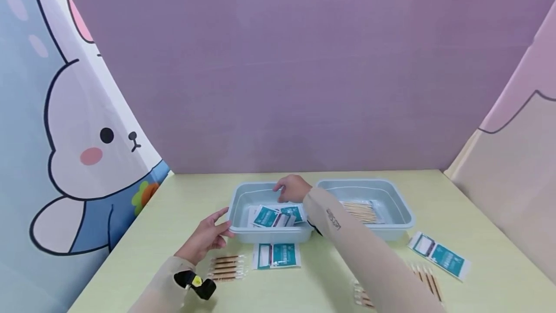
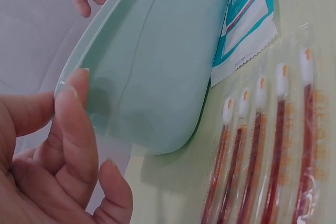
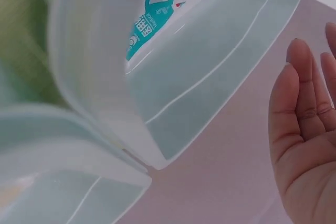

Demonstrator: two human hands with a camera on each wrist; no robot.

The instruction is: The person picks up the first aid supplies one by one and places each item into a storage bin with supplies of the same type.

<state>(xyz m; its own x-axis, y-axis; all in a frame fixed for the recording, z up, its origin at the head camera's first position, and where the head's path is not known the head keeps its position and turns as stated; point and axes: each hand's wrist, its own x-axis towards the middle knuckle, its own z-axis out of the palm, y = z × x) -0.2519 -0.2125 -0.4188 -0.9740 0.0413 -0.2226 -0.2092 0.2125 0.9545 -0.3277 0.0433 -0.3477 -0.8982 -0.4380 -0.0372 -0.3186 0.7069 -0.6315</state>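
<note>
A light blue plastic bin [image 1: 234, 206] stands on the table with several teal-and-white packets [image 1: 266, 216] inside. At its front left corner my left hand [image 1: 206, 235] pinches the rim between thumb and fingers; the left wrist view shows this grip on the bin wall [image 2: 157, 66] closely. Over the back right of the same bin is my right hand [image 1: 293, 188], its fingers loosely bent. Seen from the right wrist, that hand [image 3: 310, 129] holds nothing and is apart from the rim. Below my left hand lies a clear sleeve of brown-stemmed swabs [image 2: 262, 150].
A second blue bin [image 1: 391, 202] beside the first holds a bundle of wooden sticks [image 1: 360, 211]. One teal packet [image 1: 276, 256] lies before the left bin, another packet [image 1: 439, 254] at right. More swabs [image 1: 427, 279] lie near my right sleeve. A purple wall [image 1: 304, 71] rises behind.
</note>
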